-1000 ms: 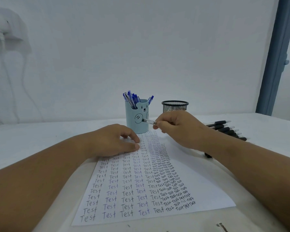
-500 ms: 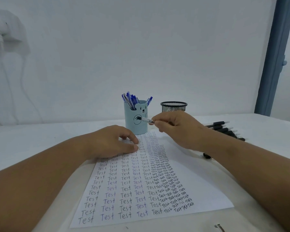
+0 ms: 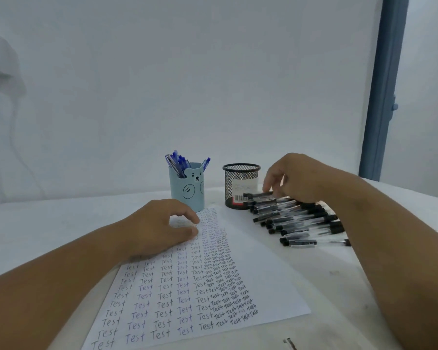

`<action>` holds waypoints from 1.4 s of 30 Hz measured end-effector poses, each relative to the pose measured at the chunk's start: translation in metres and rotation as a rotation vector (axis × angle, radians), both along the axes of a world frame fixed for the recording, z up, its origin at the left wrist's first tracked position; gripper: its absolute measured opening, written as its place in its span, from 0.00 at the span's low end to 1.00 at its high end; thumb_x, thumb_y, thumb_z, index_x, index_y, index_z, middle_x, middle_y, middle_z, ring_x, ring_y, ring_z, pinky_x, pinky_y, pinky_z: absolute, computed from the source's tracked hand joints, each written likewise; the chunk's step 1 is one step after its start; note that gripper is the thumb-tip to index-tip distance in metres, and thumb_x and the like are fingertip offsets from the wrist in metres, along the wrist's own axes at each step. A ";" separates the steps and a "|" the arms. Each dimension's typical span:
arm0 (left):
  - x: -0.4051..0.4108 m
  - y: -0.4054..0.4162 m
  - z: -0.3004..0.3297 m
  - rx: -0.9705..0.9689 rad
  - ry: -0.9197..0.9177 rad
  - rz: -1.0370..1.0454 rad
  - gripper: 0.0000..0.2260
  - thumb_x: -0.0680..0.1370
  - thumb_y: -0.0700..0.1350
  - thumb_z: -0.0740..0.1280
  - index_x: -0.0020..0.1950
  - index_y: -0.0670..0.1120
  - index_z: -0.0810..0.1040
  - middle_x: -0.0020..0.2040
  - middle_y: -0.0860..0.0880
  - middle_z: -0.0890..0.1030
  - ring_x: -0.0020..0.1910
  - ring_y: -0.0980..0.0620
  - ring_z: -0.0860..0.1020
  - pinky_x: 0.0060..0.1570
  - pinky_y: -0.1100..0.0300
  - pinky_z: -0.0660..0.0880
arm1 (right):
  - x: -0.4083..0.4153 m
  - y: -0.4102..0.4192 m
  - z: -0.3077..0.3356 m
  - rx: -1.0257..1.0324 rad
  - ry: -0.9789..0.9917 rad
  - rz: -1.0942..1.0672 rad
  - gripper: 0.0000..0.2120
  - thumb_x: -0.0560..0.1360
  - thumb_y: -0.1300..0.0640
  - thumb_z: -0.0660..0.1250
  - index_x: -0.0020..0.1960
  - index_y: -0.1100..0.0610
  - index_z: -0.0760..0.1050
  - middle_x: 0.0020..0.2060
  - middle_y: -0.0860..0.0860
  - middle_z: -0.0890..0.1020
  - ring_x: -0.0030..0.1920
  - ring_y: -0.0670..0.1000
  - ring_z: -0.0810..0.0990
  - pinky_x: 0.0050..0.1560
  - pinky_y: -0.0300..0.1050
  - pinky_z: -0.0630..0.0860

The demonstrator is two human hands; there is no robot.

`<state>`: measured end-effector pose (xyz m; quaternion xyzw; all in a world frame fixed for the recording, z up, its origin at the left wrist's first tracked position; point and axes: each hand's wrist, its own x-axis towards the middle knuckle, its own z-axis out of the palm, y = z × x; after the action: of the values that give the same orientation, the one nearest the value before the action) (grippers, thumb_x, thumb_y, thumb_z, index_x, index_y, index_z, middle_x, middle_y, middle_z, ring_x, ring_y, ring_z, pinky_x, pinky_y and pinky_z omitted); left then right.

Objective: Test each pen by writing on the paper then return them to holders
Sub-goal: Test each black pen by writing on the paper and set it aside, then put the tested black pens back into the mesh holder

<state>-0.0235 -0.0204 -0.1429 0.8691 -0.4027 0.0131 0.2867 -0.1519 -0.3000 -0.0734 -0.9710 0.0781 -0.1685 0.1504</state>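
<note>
A white paper [image 3: 250, 261] covered with rows of "Test" lies on the table. My left hand [image 3: 157, 228] rests on its upper left part, fingers loosely bent. Behind it stands a light blue bear holder [image 3: 187, 190] filled with blue pens [image 3: 177, 162]. To its right stands a black mesh holder [image 3: 240, 183]; no pens show above its rim. A row of black capped pens [image 3: 296, 221] lies to the right of the paper. My right hand [image 3: 304, 178] hovers over the row's far end, its fingertips pinching the farthest black pen [image 3: 256, 195] beside the mesh holder.
The white table [image 3: 48, 223] meets a white wall close behind the holders. A blue door frame [image 3: 382, 97] rises at the right. A small dark metal object [image 3: 290, 343] lies at the front edge below the paper.
My right hand left the top of the paper, where it held a pen, and moved right to the far end of the black pen row. My left hand stayed on the paper.
</note>
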 end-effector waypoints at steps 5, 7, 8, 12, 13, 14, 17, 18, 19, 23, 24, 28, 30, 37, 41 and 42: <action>-0.018 -0.021 0.004 -0.172 -0.067 0.000 0.07 0.77 0.52 0.72 0.54 0.60 0.80 0.57 0.67 0.74 0.57 0.67 0.72 0.51 0.68 0.71 | -0.007 -0.010 -0.003 -0.001 0.149 -0.083 0.12 0.71 0.66 0.75 0.42 0.48 0.85 0.38 0.45 0.84 0.45 0.47 0.82 0.51 0.44 0.80; -0.021 -0.034 0.012 -0.191 -0.111 0.002 0.08 0.77 0.51 0.72 0.54 0.61 0.78 0.55 0.65 0.74 0.57 0.65 0.73 0.55 0.64 0.74 | -0.007 -0.008 -0.003 0.017 0.152 -0.075 0.13 0.71 0.67 0.75 0.44 0.48 0.84 0.38 0.44 0.82 0.46 0.48 0.82 0.52 0.44 0.80; -0.024 -0.042 0.016 -0.190 -0.120 0.002 0.11 0.77 0.50 0.73 0.56 0.61 0.77 0.54 0.65 0.73 0.56 0.64 0.74 0.56 0.64 0.74 | -0.007 -0.008 -0.003 0.015 0.151 -0.067 0.14 0.71 0.67 0.75 0.46 0.48 0.83 0.40 0.44 0.82 0.47 0.48 0.81 0.51 0.44 0.79; -0.026 -0.077 0.023 -0.203 -0.138 0.010 0.22 0.77 0.51 0.73 0.69 0.59 0.70 0.61 0.59 0.70 0.63 0.57 0.71 0.65 0.56 0.72 | -0.004 -0.006 -0.002 0.041 0.168 -0.042 0.18 0.67 0.67 0.75 0.46 0.45 0.80 0.49 0.46 0.82 0.47 0.49 0.80 0.48 0.44 0.78; -0.025 -0.087 0.022 -0.227 -0.151 0.008 0.25 0.76 0.52 0.73 0.71 0.58 0.68 0.64 0.58 0.68 0.65 0.55 0.70 0.67 0.54 0.71 | -0.004 -0.006 -0.003 0.052 0.179 -0.040 0.18 0.67 0.67 0.76 0.46 0.45 0.80 0.50 0.46 0.81 0.46 0.49 0.80 0.48 0.46 0.79; -0.024 -0.098 0.021 -0.250 -0.173 0.010 0.27 0.77 0.51 0.72 0.73 0.56 0.67 0.68 0.56 0.67 0.67 0.54 0.68 0.69 0.53 0.69 | -0.005 -0.006 -0.004 0.061 0.190 -0.037 0.18 0.66 0.67 0.76 0.47 0.46 0.80 0.50 0.47 0.81 0.44 0.48 0.80 0.48 0.47 0.80; -0.018 -0.129 0.020 -0.224 -0.227 0.110 0.29 0.78 0.52 0.68 0.77 0.54 0.62 0.75 0.50 0.62 0.71 0.47 0.67 0.70 0.52 0.66 | -0.007 -0.008 -0.004 0.076 0.193 -0.038 0.17 0.66 0.67 0.76 0.48 0.48 0.81 0.49 0.48 0.82 0.41 0.48 0.80 0.50 0.48 0.81; -0.017 -0.139 0.021 -0.214 -0.214 0.165 0.28 0.79 0.53 0.66 0.77 0.54 0.61 0.76 0.48 0.60 0.70 0.44 0.67 0.68 0.53 0.66 | -0.007 -0.009 -0.004 0.075 0.191 -0.044 0.18 0.65 0.68 0.75 0.48 0.48 0.81 0.49 0.49 0.83 0.42 0.49 0.81 0.49 0.48 0.81; -0.016 -0.147 0.022 -0.211 -0.180 0.219 0.27 0.79 0.54 0.65 0.77 0.54 0.61 0.76 0.47 0.60 0.69 0.43 0.68 0.64 0.54 0.67 | -0.007 -0.009 -0.003 0.074 0.190 -0.047 0.18 0.65 0.69 0.73 0.47 0.48 0.81 0.49 0.50 0.84 0.42 0.50 0.81 0.47 0.48 0.81; -0.004 -0.171 0.023 -0.280 -0.003 0.333 0.26 0.76 0.61 0.66 0.70 0.52 0.66 0.67 0.46 0.67 0.57 0.46 0.76 0.51 0.56 0.72 | -0.004 -0.010 -0.004 0.083 0.199 -0.037 0.18 0.65 0.71 0.69 0.44 0.49 0.79 0.42 0.51 0.83 0.39 0.50 0.80 0.39 0.43 0.77; -0.001 -0.174 0.023 -0.320 0.037 0.344 0.27 0.74 0.63 0.68 0.67 0.51 0.67 0.63 0.46 0.70 0.53 0.48 0.77 0.48 0.56 0.75 | -0.003 -0.010 -0.004 0.085 0.202 -0.035 0.18 0.65 0.71 0.69 0.43 0.49 0.79 0.40 0.50 0.81 0.39 0.50 0.80 0.40 0.44 0.78; 0.005 -0.183 0.022 -0.471 0.103 0.354 0.25 0.70 0.60 0.74 0.59 0.50 0.70 0.57 0.49 0.77 0.47 0.52 0.79 0.42 0.58 0.78 | 0.000 -0.011 -0.006 0.078 0.192 -0.043 0.17 0.67 0.70 0.67 0.41 0.48 0.79 0.37 0.48 0.81 0.39 0.51 0.80 0.45 0.47 0.81; 0.004 -0.185 0.023 -0.510 0.032 0.355 0.24 0.70 0.58 0.77 0.57 0.50 0.71 0.58 0.48 0.77 0.50 0.51 0.77 0.45 0.58 0.75 | 0.000 -0.010 -0.007 0.073 0.191 -0.043 0.15 0.69 0.69 0.66 0.41 0.48 0.79 0.37 0.47 0.80 0.40 0.51 0.80 0.48 0.48 0.82; -0.019 -0.150 0.049 -0.722 -0.251 0.205 0.36 0.69 0.57 0.78 0.69 0.53 0.62 0.60 0.50 0.75 0.57 0.48 0.76 0.53 0.54 0.76 | -0.008 -0.007 -0.006 0.030 0.161 -0.013 0.15 0.76 0.67 0.60 0.48 0.50 0.81 0.41 0.44 0.79 0.44 0.48 0.79 0.52 0.47 0.80; -0.034 -0.107 0.055 -0.813 -0.205 0.158 0.39 0.68 0.59 0.78 0.72 0.55 0.61 0.62 0.51 0.76 0.58 0.51 0.78 0.56 0.50 0.79 | -0.012 -0.010 -0.004 0.040 0.186 -0.003 0.16 0.77 0.65 0.60 0.56 0.48 0.77 0.56 0.45 0.77 0.55 0.50 0.78 0.54 0.46 0.75; -0.038 -0.098 0.052 -0.827 -0.173 0.149 0.39 0.69 0.58 0.78 0.73 0.55 0.62 0.63 0.51 0.76 0.57 0.52 0.78 0.56 0.50 0.79 | -0.011 -0.012 -0.004 0.045 0.195 0.002 0.15 0.78 0.60 0.64 0.61 0.47 0.75 0.63 0.45 0.74 0.58 0.50 0.77 0.58 0.47 0.73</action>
<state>-0.0617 -0.1184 -0.0907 0.7034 -0.3224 0.2671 0.5744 -0.1632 -0.3119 -0.0771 -0.9793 0.0951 -0.0711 0.1640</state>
